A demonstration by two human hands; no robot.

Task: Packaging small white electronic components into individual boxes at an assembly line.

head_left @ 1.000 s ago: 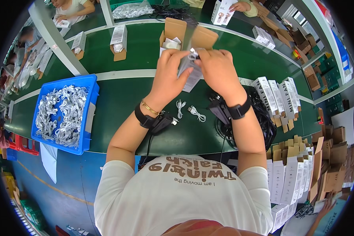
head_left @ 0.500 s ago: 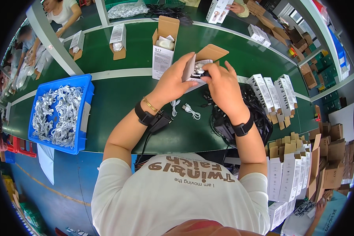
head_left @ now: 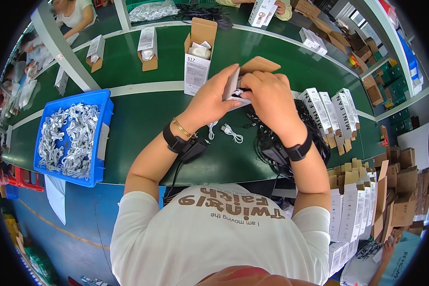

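My left hand is wrapped around the left side of a small white carton, its brown lid flap standing up at the back. At the carton's mouth, my right hand has its fingers bent down and pressed together; whatever they pinch is hidden. A bit of white cable or plastic shows inside. Just left of this carton, an open white carton stands upright with a white wrapped item in its top. Two coiled white cables lie below my hands. Beside my right wrist is a heap of black cables.
A blue tray full of coiled white cables sits at the left. White cartons stand in a row at right, with more open cartons by my right elbow. Two filled cartons lie on the far green belt. Other people work across it.
My right hand has turned over the carton's mouth, its fingers reaching lower and closer together. The cartons on the far belt have shifted right, and another has appeared at the left.
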